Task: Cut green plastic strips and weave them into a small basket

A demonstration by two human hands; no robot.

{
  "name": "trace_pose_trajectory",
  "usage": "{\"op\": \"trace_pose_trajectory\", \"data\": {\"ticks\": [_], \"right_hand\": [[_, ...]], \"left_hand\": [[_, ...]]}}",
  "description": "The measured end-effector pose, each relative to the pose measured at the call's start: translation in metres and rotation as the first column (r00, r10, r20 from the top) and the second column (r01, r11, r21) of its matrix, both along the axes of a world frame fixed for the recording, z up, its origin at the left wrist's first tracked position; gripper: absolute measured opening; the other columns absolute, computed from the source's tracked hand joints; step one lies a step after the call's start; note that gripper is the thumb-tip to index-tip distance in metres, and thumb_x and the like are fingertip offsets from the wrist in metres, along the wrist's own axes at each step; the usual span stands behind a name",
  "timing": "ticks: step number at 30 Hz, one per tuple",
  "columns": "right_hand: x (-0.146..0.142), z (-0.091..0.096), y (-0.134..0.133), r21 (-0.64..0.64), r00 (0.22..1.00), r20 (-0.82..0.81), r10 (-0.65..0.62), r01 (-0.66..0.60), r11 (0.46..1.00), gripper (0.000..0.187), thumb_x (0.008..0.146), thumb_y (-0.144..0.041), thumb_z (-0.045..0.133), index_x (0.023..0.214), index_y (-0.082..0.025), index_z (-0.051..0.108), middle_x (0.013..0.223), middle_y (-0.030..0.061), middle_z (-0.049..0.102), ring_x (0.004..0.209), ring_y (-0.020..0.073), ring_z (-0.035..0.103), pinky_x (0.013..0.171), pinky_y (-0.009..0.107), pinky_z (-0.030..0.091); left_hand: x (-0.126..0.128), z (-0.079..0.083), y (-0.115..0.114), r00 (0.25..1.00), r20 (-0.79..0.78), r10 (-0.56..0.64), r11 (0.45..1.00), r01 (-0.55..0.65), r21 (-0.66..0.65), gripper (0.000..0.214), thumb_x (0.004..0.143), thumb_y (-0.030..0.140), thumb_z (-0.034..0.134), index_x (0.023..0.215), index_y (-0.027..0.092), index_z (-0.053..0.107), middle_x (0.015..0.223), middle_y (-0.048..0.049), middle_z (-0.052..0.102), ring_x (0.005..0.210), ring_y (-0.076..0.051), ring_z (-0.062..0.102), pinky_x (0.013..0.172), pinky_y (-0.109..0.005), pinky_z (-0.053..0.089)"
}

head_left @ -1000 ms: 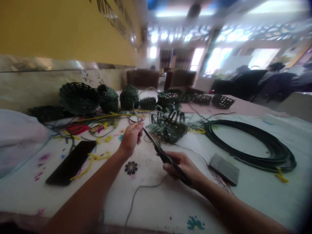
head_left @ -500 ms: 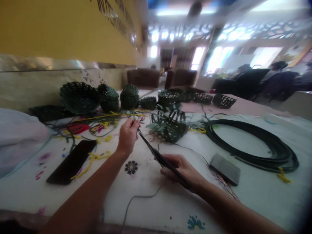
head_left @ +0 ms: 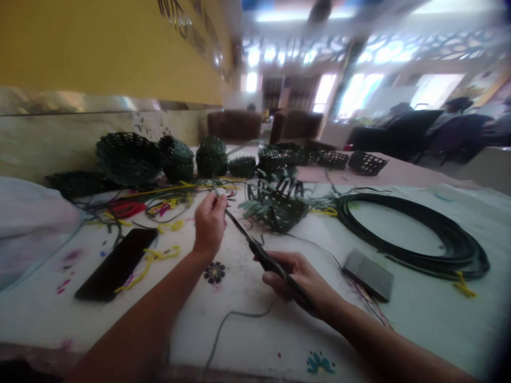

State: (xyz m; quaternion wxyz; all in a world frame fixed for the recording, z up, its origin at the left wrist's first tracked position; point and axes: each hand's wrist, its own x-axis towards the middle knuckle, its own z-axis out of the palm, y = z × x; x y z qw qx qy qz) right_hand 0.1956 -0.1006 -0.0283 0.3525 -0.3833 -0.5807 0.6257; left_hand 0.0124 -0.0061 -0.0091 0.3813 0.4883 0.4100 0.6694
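My left hand is closed in a pinch above the table, gripping a thin green strip whose end sticks up past the fingers. My right hand is wrapped round a pair of black-handled scissors. The blades point up and left, look closed, and their tips are close to my left thumb. Whether they touch the strip is blurred. Beyond my hands lies a partly woven dark green basket with loose strip ends standing out of it.
Finished green baskets line the table's back. A dark coil of strip and a grey box lie right. A black phone, yellow ties and a white bag are left. A loose strand crosses the front.
The scissors' blades and handles have come together. A bit of strip appears blurred in the air above the small baskets. My left hand has barely shifted.
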Motion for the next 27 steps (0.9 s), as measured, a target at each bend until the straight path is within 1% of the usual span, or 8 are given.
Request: {"op": "trace_pose_trajectory", "data": {"ticks": [4,8,11,15,19,22,25,27], "right_hand": [[0.0010,0.0039,-0.0017,0.021,0.999,0.031,-0.010,0.009,1.000,0.044,0.074,-0.052,0.076,0.085,-0.013,0.061,0.053,-0.0082,0.039,0.042,0.0037,0.032,0.037,0.017,0.023],[0.0014,0.0040,-0.0027,0.054,0.997,0.070,-0.022,0.018,0.998,0.043,0.074,-0.052,0.076,0.087,-0.012,0.063,0.053,-0.0081,0.039,0.041,0.0041,0.033,0.037,0.018,0.024],[0.0003,0.0000,-0.0020,0.022,0.998,0.058,-0.027,0.026,0.999,0.047,0.072,-0.052,0.077,0.093,-0.012,0.063,0.054,-0.0084,0.040,0.041,0.0048,0.034,0.036,0.018,0.026],[-0.0027,-0.0031,-0.0004,-0.036,0.999,0.013,-0.038,0.039,0.999,0.045,0.070,-0.050,0.079,0.091,-0.013,0.062,0.056,-0.0079,0.043,0.043,0.0037,0.032,0.038,0.017,0.025],[-0.0054,0.0006,-0.0011,-0.067,0.997,-0.004,-0.072,0.071,0.995,0.043,0.069,-0.048,0.080,0.086,-0.014,0.061,0.055,-0.0080,0.042,0.045,0.0034,0.029,0.039,0.018,0.022],[-0.0062,0.0037,-0.0028,-0.052,0.996,0.019,-0.086,0.087,0.995,0.042,0.068,-0.049,0.081,0.082,-0.015,0.060,0.053,-0.0087,0.040,0.045,0.0040,0.030,0.039,0.019,0.023],[-0.0052,0.0057,-0.0042,-0.030,0.996,0.057,-0.072,0.074,0.997,0.044,0.069,-0.051,0.079,0.085,-0.015,0.060,0.050,-0.0099,0.038,0.042,0.0045,0.030,0.039,0.019,0.023],[-0.0039,0.0069,-0.0047,-0.005,0.995,0.084,-0.057,0.058,0.998,0.042,0.071,-0.052,0.077,0.083,-0.016,0.059,0.050,-0.0096,0.037,0.041,0.0047,0.031,0.038,0.020,0.023]], "left_hand": [[0.0001,0.0014,-0.0011,1.000,0.020,-0.011,1.000,0.011,0.025,0.026,0.087,0.035,0.061,0.068,0.020,0.049,0.049,0.0086,0.031,0.038,-0.006,0.026,0.033,-0.018,0.024],[-0.0006,0.0027,-0.0010,0.999,0.027,-0.030,0.998,0.028,0.049,0.027,0.086,0.036,0.062,0.069,0.019,0.050,0.052,0.0079,0.034,0.038,-0.005,0.027,0.034,-0.018,0.024],[0.0000,0.0038,-0.0021,0.998,0.037,-0.042,0.998,0.040,0.040,0.029,0.086,0.038,0.062,0.069,0.019,0.049,0.048,0.0088,0.030,0.038,-0.006,0.025,0.035,-0.018,0.023],[0.0023,0.0034,-0.0058,0.998,0.012,-0.056,0.998,0.056,-0.001,0.030,0.086,0.039,0.063,0.067,0.019,0.049,0.048,0.0084,0.030,0.038,-0.006,0.025,0.035,-0.018,0.021],[0.0033,0.0025,-0.0076,0.999,-0.022,-0.047,0.999,0.047,-0.020,0.029,0.086,0.038,0.063,0.067,0.019,0.053,0.049,0.0075,0.030,0.040,-0.006,0.026,0.037,-0.018,0.018],[0.0039,0.0046,-0.0070,0.997,0.042,-0.058,0.996,0.061,-0.071,0.028,0.085,0.037,0.063,0.066,0.018,0.054,0.048,0.0078,0.029,0.039,-0.005,0.023,0.037,-0.018,0.016],[0.0057,0.0072,-0.0071,0.983,0.150,-0.101,0.985,0.120,-0.125,0.027,0.085,0.035,0.063,0.066,0.017,0.055,0.047,0.0086,0.028,0.037,-0.004,0.021,0.036,-0.017,0.015],[0.0069,0.0075,-0.0080,0.969,0.211,-0.129,0.978,0.159,-0.134,0.026,0.085,0.034,0.062,0.067,0.017,0.055,0.047,0.0091,0.028,0.037,-0.004,0.020,0.036,-0.017,0.015]]}}
